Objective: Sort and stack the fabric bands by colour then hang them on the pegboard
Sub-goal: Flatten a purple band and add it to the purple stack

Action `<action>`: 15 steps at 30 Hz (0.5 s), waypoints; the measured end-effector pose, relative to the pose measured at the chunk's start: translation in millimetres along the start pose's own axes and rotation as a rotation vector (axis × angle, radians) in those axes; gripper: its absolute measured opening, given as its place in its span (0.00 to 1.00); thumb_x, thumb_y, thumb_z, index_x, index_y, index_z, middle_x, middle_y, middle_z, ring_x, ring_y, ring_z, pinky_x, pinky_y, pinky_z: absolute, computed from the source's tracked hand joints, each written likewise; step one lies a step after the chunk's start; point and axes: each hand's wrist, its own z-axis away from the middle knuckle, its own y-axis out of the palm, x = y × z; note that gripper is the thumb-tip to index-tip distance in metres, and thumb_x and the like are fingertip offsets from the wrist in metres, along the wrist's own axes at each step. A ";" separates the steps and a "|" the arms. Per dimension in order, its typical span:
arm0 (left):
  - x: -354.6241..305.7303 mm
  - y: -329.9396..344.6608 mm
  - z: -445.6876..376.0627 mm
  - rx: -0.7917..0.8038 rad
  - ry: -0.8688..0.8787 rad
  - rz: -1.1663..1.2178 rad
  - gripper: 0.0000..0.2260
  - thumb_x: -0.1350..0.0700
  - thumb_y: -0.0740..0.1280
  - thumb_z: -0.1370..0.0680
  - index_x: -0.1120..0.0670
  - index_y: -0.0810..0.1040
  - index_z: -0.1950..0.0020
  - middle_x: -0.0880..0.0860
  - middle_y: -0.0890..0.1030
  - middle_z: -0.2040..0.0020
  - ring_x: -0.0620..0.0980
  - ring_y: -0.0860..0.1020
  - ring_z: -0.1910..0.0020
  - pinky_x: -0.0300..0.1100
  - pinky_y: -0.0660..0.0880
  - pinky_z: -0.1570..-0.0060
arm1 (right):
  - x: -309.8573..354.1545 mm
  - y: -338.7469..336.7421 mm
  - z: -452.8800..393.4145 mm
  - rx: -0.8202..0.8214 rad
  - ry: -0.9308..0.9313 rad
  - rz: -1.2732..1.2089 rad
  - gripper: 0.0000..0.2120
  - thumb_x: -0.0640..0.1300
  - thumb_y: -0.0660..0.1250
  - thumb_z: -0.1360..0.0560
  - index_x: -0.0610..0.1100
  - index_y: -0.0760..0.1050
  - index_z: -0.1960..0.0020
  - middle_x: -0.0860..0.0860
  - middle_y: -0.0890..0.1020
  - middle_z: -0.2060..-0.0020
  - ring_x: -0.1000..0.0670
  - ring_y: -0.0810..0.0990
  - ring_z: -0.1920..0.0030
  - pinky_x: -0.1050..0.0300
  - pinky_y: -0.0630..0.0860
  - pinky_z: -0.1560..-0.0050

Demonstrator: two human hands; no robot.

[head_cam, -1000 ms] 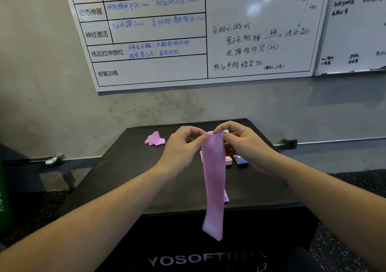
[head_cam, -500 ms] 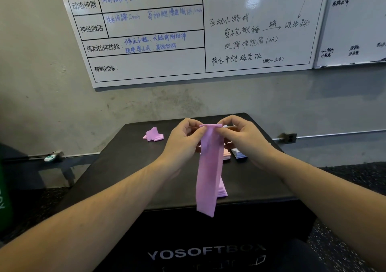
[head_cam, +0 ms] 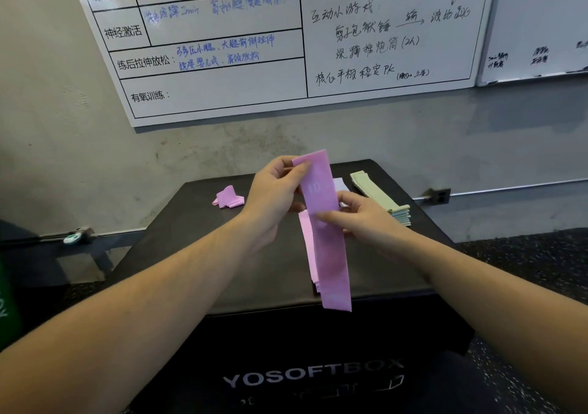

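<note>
Lowered right hand (head_cam: 366,219) now uncovers green stack (head_cam: 381,199), partly hidden.

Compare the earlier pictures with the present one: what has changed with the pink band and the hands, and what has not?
The right hand left the pink band's top edge and now pinches it lower down. The left hand keeps the top, lifted higher. The crumpled pink band on the black box stayed put.
</note>
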 end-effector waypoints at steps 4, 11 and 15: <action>-3.4 -1.2 -25.6 -0.054 -0.015 0.036 0.02 0.55 0.68 0.18 0.51 0.78 0.50 0.52 0.82 0.56 0.50 0.81 0.62 0.41 0.77 0.69 | -27.8 -5.5 4.6 0.028 0.092 0.023 0.10 0.43 0.72 0.23 0.42 0.79 0.42 0.45 0.87 0.51 0.51 0.85 0.53 0.55 0.82 0.50; 7.1 -12.5 -70.5 -0.166 -0.051 0.036 0.04 0.54 0.68 0.18 0.50 0.76 0.52 0.52 0.82 0.55 0.49 0.81 0.64 0.39 0.77 0.71 | -68.8 -21.6 18.0 0.117 0.236 0.006 0.09 0.42 0.71 0.23 0.49 0.79 0.43 0.52 0.85 0.48 0.53 0.84 0.49 0.61 0.78 0.53; 22.2 -19.3 -86.9 -0.227 -0.082 0.032 0.04 0.54 0.67 0.17 0.50 0.76 0.52 0.52 0.83 0.56 0.48 0.82 0.66 0.39 0.77 0.71 | -91.2 -30.1 26.2 0.073 0.189 -0.026 0.15 0.40 0.70 0.22 0.52 0.76 0.38 0.49 0.86 0.52 0.50 0.84 0.53 0.47 0.80 0.46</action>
